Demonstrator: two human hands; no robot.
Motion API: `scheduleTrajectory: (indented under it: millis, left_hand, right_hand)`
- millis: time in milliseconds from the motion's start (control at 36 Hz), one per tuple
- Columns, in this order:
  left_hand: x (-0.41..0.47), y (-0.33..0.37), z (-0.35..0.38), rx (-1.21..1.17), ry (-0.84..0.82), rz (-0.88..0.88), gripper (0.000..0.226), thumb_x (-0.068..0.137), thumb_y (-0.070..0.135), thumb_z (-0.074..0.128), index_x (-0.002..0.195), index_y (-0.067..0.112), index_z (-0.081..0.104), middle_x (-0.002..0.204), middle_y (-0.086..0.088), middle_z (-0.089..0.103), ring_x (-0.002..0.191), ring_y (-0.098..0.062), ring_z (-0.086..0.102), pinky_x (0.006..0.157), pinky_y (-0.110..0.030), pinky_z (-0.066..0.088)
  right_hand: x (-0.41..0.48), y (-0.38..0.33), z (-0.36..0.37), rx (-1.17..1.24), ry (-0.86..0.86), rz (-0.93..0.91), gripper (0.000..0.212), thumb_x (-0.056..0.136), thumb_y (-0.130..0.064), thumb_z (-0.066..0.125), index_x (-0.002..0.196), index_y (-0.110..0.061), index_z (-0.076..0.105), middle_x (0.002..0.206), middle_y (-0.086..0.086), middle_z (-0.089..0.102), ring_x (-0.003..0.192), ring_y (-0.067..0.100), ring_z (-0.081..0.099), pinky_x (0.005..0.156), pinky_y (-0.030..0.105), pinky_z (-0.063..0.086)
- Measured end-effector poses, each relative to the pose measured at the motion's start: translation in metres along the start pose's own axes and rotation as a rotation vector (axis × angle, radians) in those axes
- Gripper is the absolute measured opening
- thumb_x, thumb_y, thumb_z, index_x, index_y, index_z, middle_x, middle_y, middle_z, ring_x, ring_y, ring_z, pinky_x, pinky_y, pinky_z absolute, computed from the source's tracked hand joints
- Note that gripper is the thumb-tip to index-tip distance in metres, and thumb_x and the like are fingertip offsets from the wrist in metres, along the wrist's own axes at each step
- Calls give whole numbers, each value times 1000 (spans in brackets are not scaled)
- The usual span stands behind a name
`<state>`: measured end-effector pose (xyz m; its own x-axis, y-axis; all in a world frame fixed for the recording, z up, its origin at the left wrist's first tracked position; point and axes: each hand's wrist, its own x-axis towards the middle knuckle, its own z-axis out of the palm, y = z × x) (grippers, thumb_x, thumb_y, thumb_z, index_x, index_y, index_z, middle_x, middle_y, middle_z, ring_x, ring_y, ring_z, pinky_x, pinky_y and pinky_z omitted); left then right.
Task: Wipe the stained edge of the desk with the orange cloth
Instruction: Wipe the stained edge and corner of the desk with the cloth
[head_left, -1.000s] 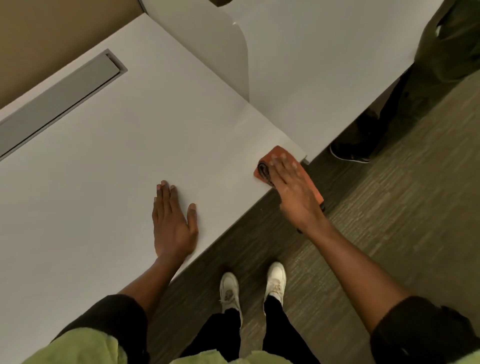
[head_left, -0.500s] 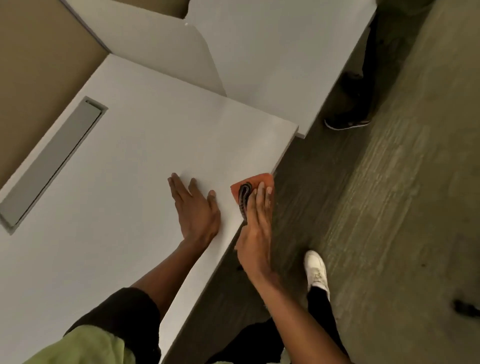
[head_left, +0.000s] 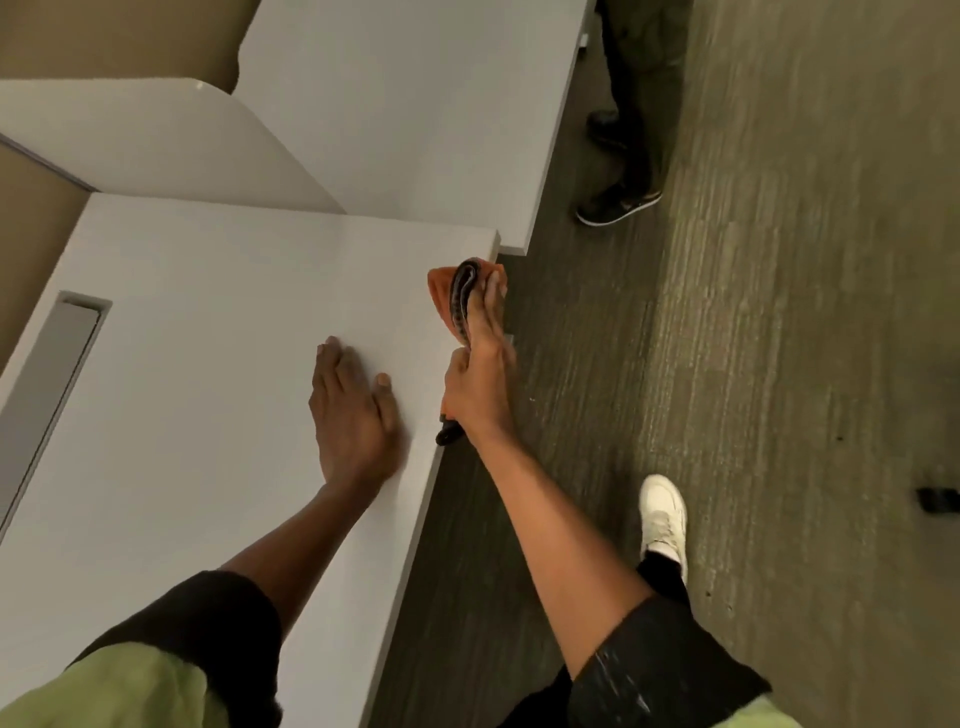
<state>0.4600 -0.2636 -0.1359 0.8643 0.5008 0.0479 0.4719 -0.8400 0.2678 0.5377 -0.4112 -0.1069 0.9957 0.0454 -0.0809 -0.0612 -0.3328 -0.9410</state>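
While your left hand (head_left: 353, 415) lies flat and open, holding nothing, on the smooth white desk (head_left: 218, 364) near its front edge, your right hand (head_left: 480, 364) presses the crumpled orange cloth (head_left: 441, 291) over that edge, near the far front corner.

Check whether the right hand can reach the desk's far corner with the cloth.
Probably yes: the right hand already presses the cloth just short of the desk corner, with nothing between.

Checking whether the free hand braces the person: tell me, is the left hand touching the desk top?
Touching. The head view shows the left hand lying flat, palm down, on the desk, no gap beneath the fingers.
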Motion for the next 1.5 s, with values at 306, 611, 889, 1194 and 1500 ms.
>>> scheduleTrajectory:
  millis: [306, 611, 889, 1194, 1500]
  left_hand:
    - [1, 1, 0, -21, 6, 22, 67, 112, 45, 33, 168, 9, 28, 180, -11, 23, 169, -28, 19, 136, -48, 19]
    - [0, 4, -3, -15, 3, 19, 69, 111, 48, 32, 169, 9, 29, 181, -10, 24, 169, -28, 19, 136, -48, 19]
    - [0, 6, -5, -8, -1, 15, 67, 111, 44, 35, 168, 8, 31, 180, -9, 24, 168, -28, 20, 135, -51, 22]
    - [-1, 5, -2, 11, -16, -2, 68, 113, 50, 30, 172, 16, 25, 183, -2, 18, 170, -21, 15, 136, -50, 20]
    - [1, 1, -2, 22, -26, -11, 68, 114, 54, 30, 171, 18, 26, 183, 1, 19, 170, -18, 16, 135, -47, 20]
  right_hand:
    - [-27, -1, 3, 102, -1, 10, 80, 93, 20, 51, 163, -9, 27, 176, 5, 10, 163, 22, 10, 128, 46, 32]
    - [24, -6, -9, 95, 1, 14, 78, 91, 21, 51, 161, -7, 32, 175, 8, 15, 163, 23, 12, 129, 45, 31]
    - [-4, 1, -17, 186, -45, 6, 78, 91, 21, 52, 161, -8, 33, 175, 5, 14, 163, 21, 14, 128, 44, 33]
    - [40, -8, -38, 238, -70, 85, 77, 92, 20, 54, 160, -12, 39, 173, 5, 24, 160, 18, 23, 127, 27, 27]
    - [36, 0, -46, 366, -134, 137, 73, 93, 19, 52, 160, -9, 39, 172, 8, 27, 159, 20, 28, 127, 37, 34]
